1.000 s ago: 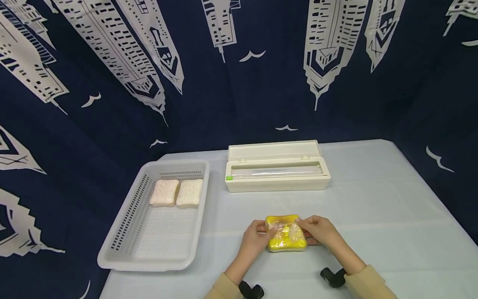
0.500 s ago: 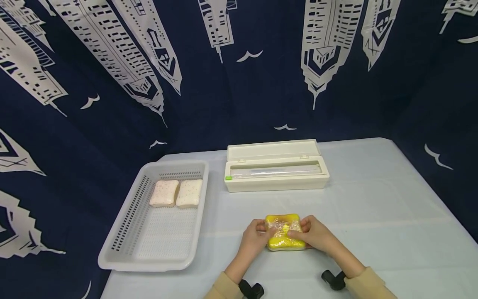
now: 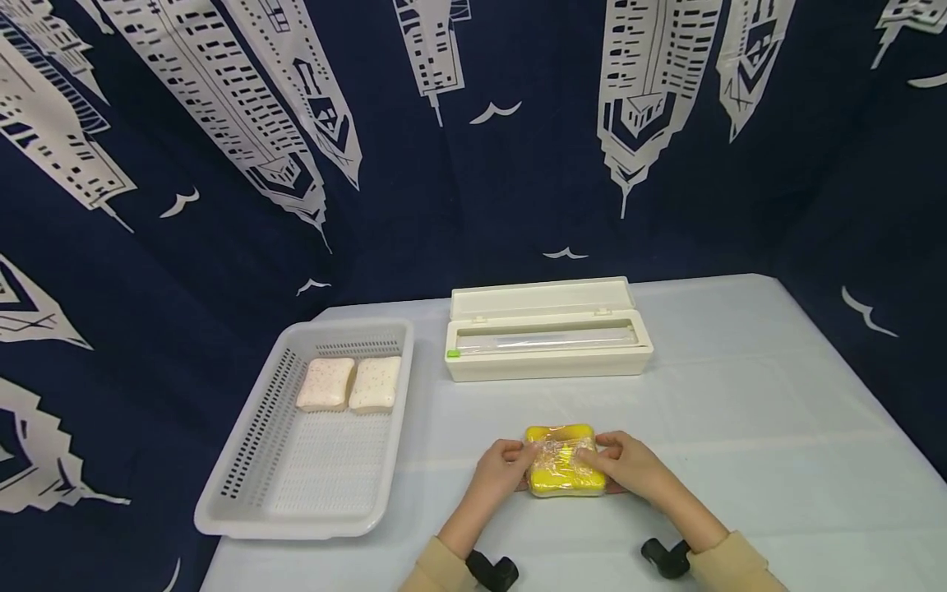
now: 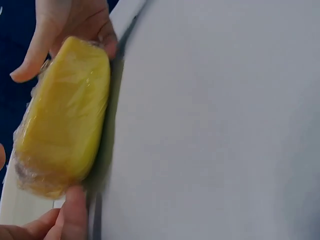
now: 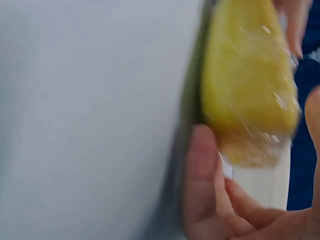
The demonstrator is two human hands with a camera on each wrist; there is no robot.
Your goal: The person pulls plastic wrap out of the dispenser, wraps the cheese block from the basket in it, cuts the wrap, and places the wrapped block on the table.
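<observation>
A yellow rounded-square block [image 3: 565, 478], wrapped in clear cling film, lies between my two hands near the front of the table. The film is crinkled across its top. My left hand [image 3: 500, 470] holds its left side, with a fingertip touching the lower edge in the left wrist view. On the opposite side my right hand [image 3: 635, 465] has its fingers at the block's edge and its thumb raised over the top. In the right wrist view the wrapped block [image 5: 250, 85] is blurred, and its underside is hidden.
A white basket [image 3: 296, 526] at left holds a pinkish speckled block [image 3: 325, 384] and a cream speckled block [image 3: 376, 384]. Behind my hands stands a cream cling film dispenser [image 3: 547, 366] with its lid raised. A dark blue printed curtain [image 3: 473, 189] hangs behind the table.
The block has stayed in about the same place. My right thumb came in over its top and shifted slightly. My left fingers moved a little along its left side.
</observation>
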